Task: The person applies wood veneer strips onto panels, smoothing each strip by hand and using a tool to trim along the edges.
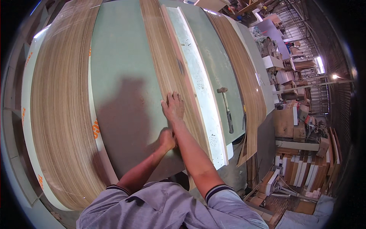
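Head view.
Worktop (122, 49): green; near edge partly hidden by a grey shirt (160, 206), far edge cut off above.
Wood-grain strip (167, 68): laid from far edge to near edge along the middle; partly covered by the right hand and forearm, far end cut off.
Right hand (174, 107): grip unclosed, palm down on the strip, fingers extended.
Left hand (166, 139): at the strip's left border, nearer the near edge; fingers curled, tips behind the right forearm; cannot tell whether the grip holds anything.
White board (202, 91): long, just right of the strip.
Hammer (227, 108): between board and right edge, head toward far edge.
Wood-grain sheet (61, 103): along left edge.
Second strip (244, 76): along right edge.
Background right: stacked boards (301, 171), details hard to make out.
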`<action>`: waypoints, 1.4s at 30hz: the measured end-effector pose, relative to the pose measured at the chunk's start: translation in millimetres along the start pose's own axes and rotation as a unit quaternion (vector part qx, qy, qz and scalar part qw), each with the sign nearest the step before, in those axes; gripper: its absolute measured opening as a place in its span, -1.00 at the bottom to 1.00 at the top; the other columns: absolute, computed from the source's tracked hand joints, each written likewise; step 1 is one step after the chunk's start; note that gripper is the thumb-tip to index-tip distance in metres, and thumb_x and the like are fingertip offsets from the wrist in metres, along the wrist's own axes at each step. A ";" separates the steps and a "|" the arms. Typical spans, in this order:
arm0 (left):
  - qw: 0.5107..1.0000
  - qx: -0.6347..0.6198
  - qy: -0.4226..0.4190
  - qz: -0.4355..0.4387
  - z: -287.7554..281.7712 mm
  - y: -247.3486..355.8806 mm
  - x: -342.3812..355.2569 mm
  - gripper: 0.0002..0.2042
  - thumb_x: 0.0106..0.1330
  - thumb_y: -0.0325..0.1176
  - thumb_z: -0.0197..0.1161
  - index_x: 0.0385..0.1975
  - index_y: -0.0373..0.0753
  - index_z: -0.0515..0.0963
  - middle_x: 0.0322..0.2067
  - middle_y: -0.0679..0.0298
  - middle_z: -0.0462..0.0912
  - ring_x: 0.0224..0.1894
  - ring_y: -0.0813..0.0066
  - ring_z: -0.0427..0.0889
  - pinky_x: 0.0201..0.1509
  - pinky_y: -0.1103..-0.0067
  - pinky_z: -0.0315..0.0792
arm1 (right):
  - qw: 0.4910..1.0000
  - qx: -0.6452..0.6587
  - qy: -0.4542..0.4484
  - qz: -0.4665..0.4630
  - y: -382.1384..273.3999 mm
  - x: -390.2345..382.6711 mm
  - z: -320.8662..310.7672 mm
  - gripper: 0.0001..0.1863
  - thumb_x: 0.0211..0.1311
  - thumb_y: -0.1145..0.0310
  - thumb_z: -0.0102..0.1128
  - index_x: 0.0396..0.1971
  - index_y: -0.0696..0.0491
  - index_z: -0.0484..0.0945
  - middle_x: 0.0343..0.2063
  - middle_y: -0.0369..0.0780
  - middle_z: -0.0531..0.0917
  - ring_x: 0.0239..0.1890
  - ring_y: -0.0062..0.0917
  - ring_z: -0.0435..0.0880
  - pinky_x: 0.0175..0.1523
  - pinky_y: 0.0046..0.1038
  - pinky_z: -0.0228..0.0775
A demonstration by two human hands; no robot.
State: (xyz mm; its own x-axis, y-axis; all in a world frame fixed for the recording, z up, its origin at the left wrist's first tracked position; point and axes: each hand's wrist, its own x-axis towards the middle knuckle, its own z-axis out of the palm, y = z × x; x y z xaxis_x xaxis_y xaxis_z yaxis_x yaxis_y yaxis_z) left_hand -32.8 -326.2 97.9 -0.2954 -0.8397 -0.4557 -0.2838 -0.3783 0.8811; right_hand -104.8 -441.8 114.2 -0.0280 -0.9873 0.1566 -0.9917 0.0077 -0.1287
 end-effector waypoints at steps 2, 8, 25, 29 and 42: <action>1.000 0.011 0.000 -0.024 -6.5 1.9 15.8 -0.65 0.31 -0.21 0.23 -0.54 -0.43 0.59 -0.61 -0.07 0.65 -0.63 0.10 0.68 -0.36 0.29 0.54 | 0.999 0.045 0.000 -0.011 2.4 -4.6 -5.6 -0.44 0.30 0.01 0.12 0.11 0.14 0.52 0.16 0.08 0.48 0.22 0.03 0.43 0.25 -0.06 0.29; 0.995 0.056 0.079 -0.012 -25.4 -20.7 99.5 -0.61 0.23 -0.17 0.28 -0.60 -0.45 0.60 -0.65 -0.08 0.63 -0.57 0.05 0.70 -0.31 0.28 0.59 | 0.968 0.237 0.042 0.067 42.3 -111.3 -32.5 -0.47 0.24 0.06 0.22 0.02 0.20 0.57 0.08 0.06 0.56 0.14 -0.05 0.51 0.21 -0.18 0.35; 0.959 0.004 0.282 0.022 -111.3 33.2 151.6 -0.56 0.20 -0.06 0.34 -0.54 -0.43 0.54 -0.50 -0.18 0.63 -0.37 -0.06 0.70 -0.25 0.20 0.52 | 1.000 -0.002 -0.027 0.009 21.0 -143.6 -36.0 -0.46 0.28 0.09 0.19 0.16 0.10 0.51 0.19 0.13 0.44 0.23 0.13 0.41 0.23 0.05 0.29; 0.978 -0.024 0.207 0.028 -76.9 -47.7 102.8 -0.61 0.21 -0.15 0.31 -0.58 -0.43 0.52 -0.63 -0.15 0.54 -0.53 0.12 0.67 -0.39 0.24 0.46 | 0.998 0.012 -0.054 0.000 6.5 -91.8 -16.9 -0.43 0.33 0.06 0.07 0.23 0.09 0.43 0.24 0.13 0.37 0.26 0.14 0.36 0.23 0.16 0.26; 0.996 -0.014 -0.002 -0.093 -9.7 -1.9 28.5 -0.74 0.21 -0.25 0.31 -0.51 -0.38 0.61 -0.42 -0.17 0.65 -0.31 -0.12 0.67 -0.23 0.21 0.52 | 0.999 0.035 -0.037 0.001 3.6 8.5 3.3 -0.38 0.29 -0.02 0.11 0.21 0.09 0.45 0.21 0.08 0.41 0.31 0.00 0.33 0.28 0.02 0.25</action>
State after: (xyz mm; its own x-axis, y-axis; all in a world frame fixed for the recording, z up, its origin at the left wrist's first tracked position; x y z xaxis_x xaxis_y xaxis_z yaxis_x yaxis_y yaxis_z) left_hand -31.8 -353.2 84.4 -0.2432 -0.7531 -0.6113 -0.3086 -0.5375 0.7848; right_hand -108.1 -450.7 111.8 -0.0176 -0.9963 0.0838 -0.9804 0.0008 -0.1968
